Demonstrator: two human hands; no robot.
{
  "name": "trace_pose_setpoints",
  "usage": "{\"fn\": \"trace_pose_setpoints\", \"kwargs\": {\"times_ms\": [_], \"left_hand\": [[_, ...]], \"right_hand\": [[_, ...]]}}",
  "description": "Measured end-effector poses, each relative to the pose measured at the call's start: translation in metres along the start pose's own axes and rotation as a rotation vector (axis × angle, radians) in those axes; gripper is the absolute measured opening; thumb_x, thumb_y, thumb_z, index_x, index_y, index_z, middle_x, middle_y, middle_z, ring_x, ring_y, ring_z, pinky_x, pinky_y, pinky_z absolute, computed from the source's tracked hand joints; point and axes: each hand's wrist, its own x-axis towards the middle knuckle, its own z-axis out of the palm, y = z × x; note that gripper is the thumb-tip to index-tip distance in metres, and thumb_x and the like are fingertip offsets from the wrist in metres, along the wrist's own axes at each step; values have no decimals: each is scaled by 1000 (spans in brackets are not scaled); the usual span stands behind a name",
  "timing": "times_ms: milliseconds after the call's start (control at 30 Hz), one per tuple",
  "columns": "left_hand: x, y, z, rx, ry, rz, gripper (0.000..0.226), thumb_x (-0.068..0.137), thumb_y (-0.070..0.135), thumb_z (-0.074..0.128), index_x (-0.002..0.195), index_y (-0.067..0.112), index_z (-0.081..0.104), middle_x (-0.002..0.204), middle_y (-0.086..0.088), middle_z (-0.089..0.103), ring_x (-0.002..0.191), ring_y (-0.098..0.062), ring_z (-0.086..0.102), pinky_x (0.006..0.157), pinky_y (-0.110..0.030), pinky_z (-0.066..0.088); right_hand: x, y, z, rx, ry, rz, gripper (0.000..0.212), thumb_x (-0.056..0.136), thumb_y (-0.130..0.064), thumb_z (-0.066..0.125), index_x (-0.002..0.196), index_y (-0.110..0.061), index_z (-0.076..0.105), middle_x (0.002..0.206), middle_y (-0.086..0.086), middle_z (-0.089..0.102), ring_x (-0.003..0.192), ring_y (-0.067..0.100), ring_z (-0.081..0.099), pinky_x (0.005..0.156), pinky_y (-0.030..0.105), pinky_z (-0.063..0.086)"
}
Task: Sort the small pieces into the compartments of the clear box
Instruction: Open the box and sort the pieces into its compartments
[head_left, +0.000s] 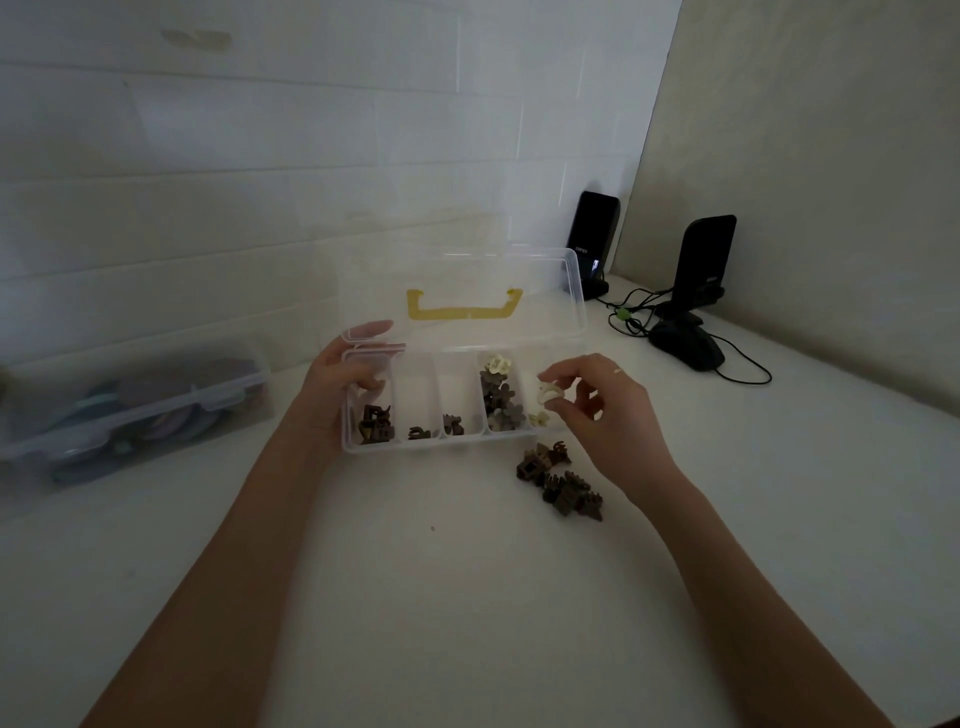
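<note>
Over the clear box (426, 445), right hand (609, 411) pinches a cream piece (549, 394); left hand (332, 385) grips its left wall.

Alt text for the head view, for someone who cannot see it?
A person's right hand pinches a small cream plastic clip over the rightmost compartment of an open clear plastic box with a yellow handle, while the left hand grips the box's left end. Brown plastic clips lie piled on the white table nearby.

Both forearms reach toward frame centre; left hand (335, 387) grips the clear box (470, 442), right hand (610, 415) pinches a cream piece (548, 393).
</note>
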Motion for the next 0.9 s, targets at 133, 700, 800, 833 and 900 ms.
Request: {"fn": "trace_pose_setpoints", "kwargs": {"times_ms": [133,700,800,833,900], "left_hand": [[1,0,0,-4,1,0,54,78,-18,37,101,22,65,73,11,70,75,-12,50,61,-22,38],[4,-4,-5,-40,14,-13,50,78,-14,41,103,22,66,80,6,71,82,-16,50,67,-28,38],[4,-4,-6,-46,48,-11,48,79,-13,42,102,21,66,80,4,70,76,-17,49,61,-27,37],[5,-4,-7,-48,59,-9,48,79,-13,41,101,21,66,78,4,70,74,-17,48,59,-27,36],[5,-3,-7,-46,63,-1,47,79,-13,41,102,20,65,75,5,70,69,-16,47,54,-25,36]], "right_hand": [[-2,1,3,-11,13,-22,30,83,-5,66,98,-31,62,87,-18,57,68,7,49,62,10,41],[-12,-4,-11,-5,-16,-37,29,70,-4,51,68,-30,65,60,-13,60,52,7,50,50,11,35],[-14,-2,-17,-124,-180,44,27,72,-12,50,68,-32,69,52,-21,58,41,6,46,46,16,33],[-14,0,-18,-191,-234,56,27,76,-13,53,73,-34,70,52,-23,58,42,5,46,47,14,31],[-14,1,-17,-265,-316,70,25,81,-16,58,86,-37,71,56,-16,59,44,6,46,48,15,30]]}}
